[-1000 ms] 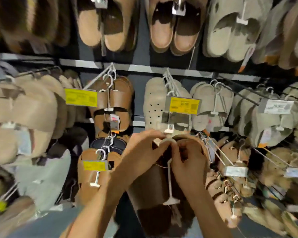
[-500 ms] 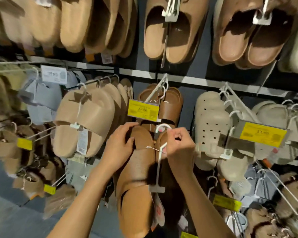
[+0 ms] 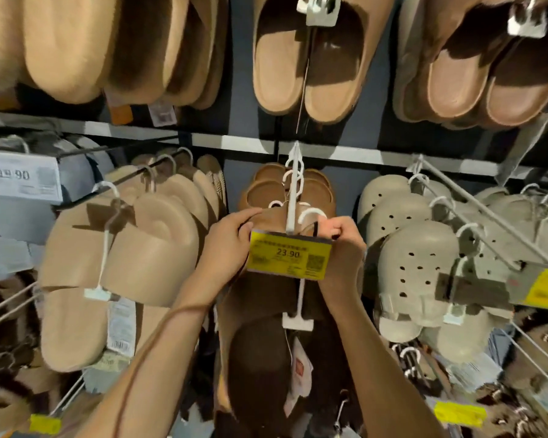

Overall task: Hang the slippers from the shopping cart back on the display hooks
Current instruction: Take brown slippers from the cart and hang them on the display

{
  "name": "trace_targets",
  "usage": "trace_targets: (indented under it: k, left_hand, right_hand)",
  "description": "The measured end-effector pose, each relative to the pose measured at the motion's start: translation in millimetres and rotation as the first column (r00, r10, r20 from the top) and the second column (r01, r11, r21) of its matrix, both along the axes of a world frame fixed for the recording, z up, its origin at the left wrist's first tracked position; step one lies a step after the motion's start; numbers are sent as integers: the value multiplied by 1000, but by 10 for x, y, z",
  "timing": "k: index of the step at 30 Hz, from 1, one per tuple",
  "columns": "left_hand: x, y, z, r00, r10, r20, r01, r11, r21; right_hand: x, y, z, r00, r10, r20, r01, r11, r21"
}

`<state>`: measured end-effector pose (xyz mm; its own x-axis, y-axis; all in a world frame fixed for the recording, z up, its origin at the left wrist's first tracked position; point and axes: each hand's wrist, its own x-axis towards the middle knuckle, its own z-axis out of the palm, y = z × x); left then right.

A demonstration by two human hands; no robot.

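A pair of brown slippers (image 3: pixel 260 352) on a white plastic hanger (image 3: pixel 298 311) hangs in front of me, partly behind a yellow 23.90 price tag (image 3: pixel 288 259). My left hand (image 3: pixel 231 245) grips the top of the left slipper. My right hand (image 3: pixel 342 245) pinches the hanger just below its white hook (image 3: pixel 310 214), which sits beside the display hook (image 3: pixel 293 191), right behind the price tag. More brown slippers (image 3: pixel 266 191) hang further back on that same display hook.
Tan slides (image 3: pixel 108 263) hang on the left, grey perforated clogs (image 3: pixel 418 267) on the right, and brown clogs (image 3: pixel 307 64) on the row above. Wire hooks with price tags stick out on both sides.
Both hands have lifted the brown pair up to the display hook behind the yellow tag. The view has shifted so this hook is centred and nearer.
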<state>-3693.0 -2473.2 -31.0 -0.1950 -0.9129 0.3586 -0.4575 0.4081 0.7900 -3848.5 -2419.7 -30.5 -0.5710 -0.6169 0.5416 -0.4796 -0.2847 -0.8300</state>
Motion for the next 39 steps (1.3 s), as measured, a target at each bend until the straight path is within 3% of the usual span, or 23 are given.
trace_targets:
  k: [3, 9, 13, 25, 32, 39]
  left_hand:
    - [-41, -166, 76, 997, 24, 79, -18, 997, -81]
    - [-15, -434, 181, 997, 55, 59, -50, 995, -82]
    - [2, -510, 202, 995, 89, 43, -85, 994, -73]
    - [-157, -711, 75, 991, 74, 113, -67, 996, -64]
    - [-192, -664, 54, 981, 151, 124, -133, 981, -141]
    - [-278, -261, 127, 927, 219, 304, -172, 970, -174]
  right_hand:
    - [-33, -160, 139, 998, 14, 65, -21, 995, 102]
    - [-2, -457, 236, 991, 3, -137, 30, 971, 238]
    - [21, -576, 212, 985, 69, -157, -13, 943, 334]
    - [32, -569, 207, 980, 158, -117, -120, 953, 279]
    - [-5, -537, 167, 988, 113, -105, -75, 947, 313]
    - [-117, -129, 149, 982, 37, -187, 9, 971, 240]
